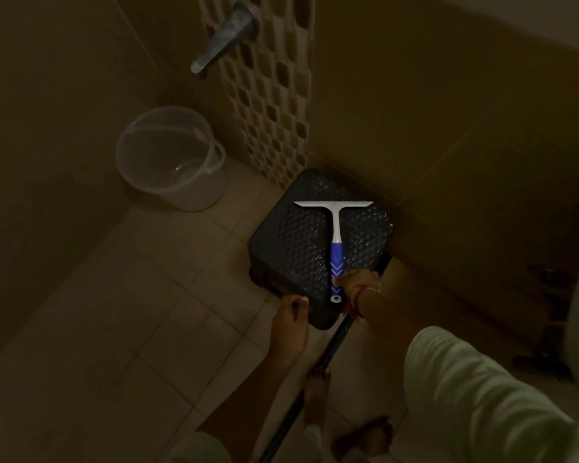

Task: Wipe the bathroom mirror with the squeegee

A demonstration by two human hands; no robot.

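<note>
**As it lies, the squeegee's handle end is at the right hand**

Though the light is dim, the right hand [356,283], wearing bangles and a red thread at the wrist, can be seen lying across the lower part of the handle. Its fingers seem to curl round the handle in a grip. The left hand [290,317] sits just left of the handle's tip, at the near corner of the stool. Its fingers are bent, but I cannot tell whether they hold the stool's edge or only touch it.

The white T-shaped plastic squeegee with a blue-and-white handle [335,228] lies flat on a dark, dimple-textured plastic stool [291,242] at centre frame. Its long axis runs up and down the picture: handle end low, towards the person, and blade across the top end, lying left to right. The right hand is therefore the better placed for the lift, and I judge it need only draw the tool straight back and up.

A thin black pole [328,349] slants from the bottom of the frame up to the stool's near corner.

No mirror is in view. White chevron marks show on the handle, but no lettering or brand can be read.

Further out, a translucent plastic bucket [181,192] stands at upper left, and a metal tap [226,36] juts from the wall beside a strip of mosaic tiles [264,95].
</note>
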